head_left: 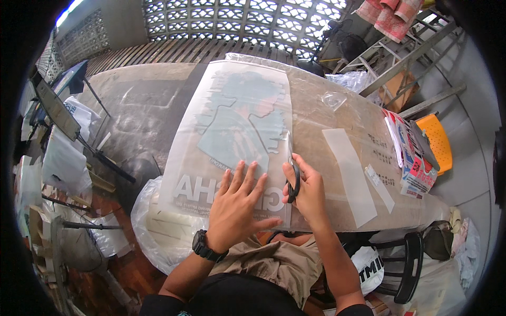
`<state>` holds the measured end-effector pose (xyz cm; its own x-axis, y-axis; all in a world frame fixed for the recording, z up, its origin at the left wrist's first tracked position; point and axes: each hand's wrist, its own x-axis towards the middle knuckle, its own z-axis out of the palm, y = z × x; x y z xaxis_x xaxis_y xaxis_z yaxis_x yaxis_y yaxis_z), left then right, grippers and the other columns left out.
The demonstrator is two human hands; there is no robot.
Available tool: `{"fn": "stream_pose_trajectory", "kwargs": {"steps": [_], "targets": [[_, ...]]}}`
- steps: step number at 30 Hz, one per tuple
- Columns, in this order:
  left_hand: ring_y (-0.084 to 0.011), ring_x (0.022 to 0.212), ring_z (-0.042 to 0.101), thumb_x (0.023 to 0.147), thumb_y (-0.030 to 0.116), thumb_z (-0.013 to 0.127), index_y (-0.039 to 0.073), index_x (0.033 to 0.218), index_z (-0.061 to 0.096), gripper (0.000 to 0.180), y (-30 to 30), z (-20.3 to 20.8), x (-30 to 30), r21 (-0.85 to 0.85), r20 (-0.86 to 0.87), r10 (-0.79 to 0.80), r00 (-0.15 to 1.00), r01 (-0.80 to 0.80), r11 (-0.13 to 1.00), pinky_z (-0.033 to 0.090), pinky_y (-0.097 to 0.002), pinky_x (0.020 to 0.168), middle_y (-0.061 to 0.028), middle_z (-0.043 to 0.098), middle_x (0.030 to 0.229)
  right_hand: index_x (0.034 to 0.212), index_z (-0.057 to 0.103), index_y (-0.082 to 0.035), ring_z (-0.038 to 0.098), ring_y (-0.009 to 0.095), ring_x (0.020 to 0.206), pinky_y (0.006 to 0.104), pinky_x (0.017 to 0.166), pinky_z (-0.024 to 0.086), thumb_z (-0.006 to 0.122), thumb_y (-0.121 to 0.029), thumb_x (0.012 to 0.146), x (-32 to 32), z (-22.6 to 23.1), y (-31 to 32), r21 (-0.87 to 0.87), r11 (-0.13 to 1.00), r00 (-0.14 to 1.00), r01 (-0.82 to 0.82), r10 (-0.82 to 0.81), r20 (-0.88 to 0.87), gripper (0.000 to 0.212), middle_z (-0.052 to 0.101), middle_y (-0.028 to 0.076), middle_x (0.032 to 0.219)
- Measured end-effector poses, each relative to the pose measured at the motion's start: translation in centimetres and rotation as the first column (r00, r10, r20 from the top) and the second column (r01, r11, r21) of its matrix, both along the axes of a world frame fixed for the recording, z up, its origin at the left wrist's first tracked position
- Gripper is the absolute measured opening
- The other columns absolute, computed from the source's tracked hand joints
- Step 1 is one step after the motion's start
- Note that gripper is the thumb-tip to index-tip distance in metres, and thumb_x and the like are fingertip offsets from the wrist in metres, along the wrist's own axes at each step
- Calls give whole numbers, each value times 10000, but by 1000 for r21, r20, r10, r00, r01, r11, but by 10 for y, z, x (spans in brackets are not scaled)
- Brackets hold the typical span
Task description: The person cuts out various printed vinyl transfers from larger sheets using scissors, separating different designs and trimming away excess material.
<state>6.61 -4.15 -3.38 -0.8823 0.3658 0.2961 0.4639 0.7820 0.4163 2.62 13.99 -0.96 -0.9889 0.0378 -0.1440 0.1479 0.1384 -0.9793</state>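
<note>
A large translucent film sheet [184, 158] lies on the table before me, showing a pale blue and pink printed figure and mirrored white lettering. My left hand [234, 210] rests flat on its lower part with the fingers spread, a black watch on the wrist. In my right hand [310, 192] is a pair of scissors [293, 185] with black handles. Its blades point away from me along the sheet's right edge, and I cannot make out whether they are apart. To the right lie a long whitish film strip [350, 176] and a shorter strip [380, 189].
Newspapers or magazines [408, 147] and an orange plastic piece [436, 142] are at the table's right end. Clear plastic [150, 226] hangs over the near left edge. A ladder [406, 52] leans at the back right. A black chair [408, 268] stands at lower right.
</note>
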Motion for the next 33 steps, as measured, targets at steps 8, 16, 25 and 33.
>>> {"fn": "stream_pose_trajectory", "kwargs": {"steps": [8,16,25,33], "targets": [[-392,1478,306,750,676,716,44,1415,544,933,-1,1,0,-10,3,9,1000,-9,1000,227,-535,1200,-213,411,1543,1439,474,34,543,62,437,197,390,404,686,-381,970,-21,0,-3,24,1000,1000,11,-11,18,661,573,-4,613],[-387,1495,280,731,696,728,64,1443,517,975,-2,5,-1,-7,59,4,998,-3,1000,190,-531,1215,-208,377,1571,1432,495,8,555,66,427,197,365,368,685,-395,966,-54,-1,2,20,1000,1000,-12,13,-14,645,579,-6,597],[-410,1474,303,743,645,740,47,1412,534,921,-1,12,-2,-3,59,-1,998,1,1000,220,-529,1202,-218,401,1549,1450,465,21,576,82,432,208,346,338,698,-393,955,-97,-8,7,12,1000,999,-16,17,-40,685,595,16,597],[-412,1496,262,713,686,743,48,1415,535,971,-1,11,-3,-30,85,0,996,2,1000,193,-530,1210,-216,363,1578,1442,460,48,582,83,437,206,342,321,709,-404,944,-130,-7,10,-17,999,999,-30,29,-31,717,616,34,606]]}}
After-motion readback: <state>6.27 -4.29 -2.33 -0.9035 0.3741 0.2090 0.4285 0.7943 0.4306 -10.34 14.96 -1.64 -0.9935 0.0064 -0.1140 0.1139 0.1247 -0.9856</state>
